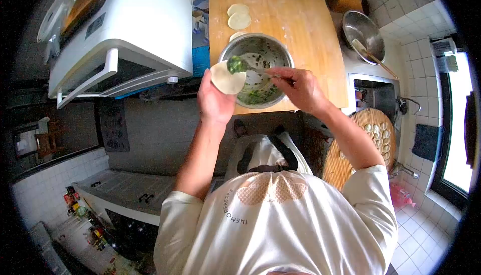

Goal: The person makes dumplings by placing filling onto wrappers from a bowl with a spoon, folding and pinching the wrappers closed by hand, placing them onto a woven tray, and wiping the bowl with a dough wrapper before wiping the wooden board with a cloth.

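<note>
My left hand (pixel 215 99) holds a round dough wrapper (pixel 228 79) on its palm and fingers, at the left rim of a metal bowl (pixel 284 57). Pinched in my right hand (pixel 300 87) is the handle of a spoon, which reaches left across the bowl. Green filling (pixel 237 64) sits heaped on the spoon's end, over the upper edge of the wrapper. More green filling (pixel 258 96) lies at the bottom of the bowl and clings to its inner wall.
More wrappers (pixel 239 21) lie on the wooden board (pixel 313 39). A white appliance (pixel 135 24) stands left. To the right are a metal basin (pixel 368 34) with a wooden-handled tool, a sink (pixel 373 80) and a round tray (pixel 358 124) of dumplings.
</note>
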{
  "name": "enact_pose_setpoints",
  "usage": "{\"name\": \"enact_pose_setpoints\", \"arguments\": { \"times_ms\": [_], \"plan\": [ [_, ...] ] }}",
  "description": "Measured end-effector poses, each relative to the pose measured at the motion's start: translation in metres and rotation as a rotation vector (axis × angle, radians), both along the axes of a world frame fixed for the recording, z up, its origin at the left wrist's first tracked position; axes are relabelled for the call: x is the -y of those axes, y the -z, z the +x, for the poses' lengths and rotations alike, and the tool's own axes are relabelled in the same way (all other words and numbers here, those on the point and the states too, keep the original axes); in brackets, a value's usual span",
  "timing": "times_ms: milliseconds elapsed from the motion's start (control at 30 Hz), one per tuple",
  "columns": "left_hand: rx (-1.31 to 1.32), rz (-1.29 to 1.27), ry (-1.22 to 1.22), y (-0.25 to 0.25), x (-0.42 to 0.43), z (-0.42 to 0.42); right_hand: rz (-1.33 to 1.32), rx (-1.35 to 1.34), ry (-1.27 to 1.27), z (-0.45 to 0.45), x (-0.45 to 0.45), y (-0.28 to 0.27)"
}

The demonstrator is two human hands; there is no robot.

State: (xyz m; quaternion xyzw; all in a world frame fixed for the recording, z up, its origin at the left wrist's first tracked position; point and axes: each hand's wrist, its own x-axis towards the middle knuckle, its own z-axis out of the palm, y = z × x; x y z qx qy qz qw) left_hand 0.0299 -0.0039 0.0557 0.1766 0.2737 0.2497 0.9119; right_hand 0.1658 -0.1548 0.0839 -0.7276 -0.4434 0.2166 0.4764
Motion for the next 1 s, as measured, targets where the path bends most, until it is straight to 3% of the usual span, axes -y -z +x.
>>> {"name": "enact_pose_setpoints", "arguments": {
  "times_ms": [67, 300, 600, 833, 1000],
  "plan": [
    [0.014, -0.008, 0.042, -0.009, 0.004, 0.011, 0.105, 0.252, -0.024, -0.005, 0.001, -0.005],
    [0.093, -0.051, 0.054, -0.006, 0.007, 0.024, 0.069, 0.656, -0.043, -0.005, 0.017, 0.012],
    [0.257, -0.218, -0.006, -0.013, 0.004, 0.016, 0.176, 0.655, -0.063, 0.0, 0.021, 0.031],
    [0.208, -0.25, -0.116, -0.017, -0.002, 0.014, 0.259, 0.643, -0.079, 0.004, 0.029, 0.042],
    [0.199, -0.158, -0.086, -0.009, -0.009, 0.01, 0.122, 0.371, 0.118, 0.001, 0.027, 0.028]
  ]
}}
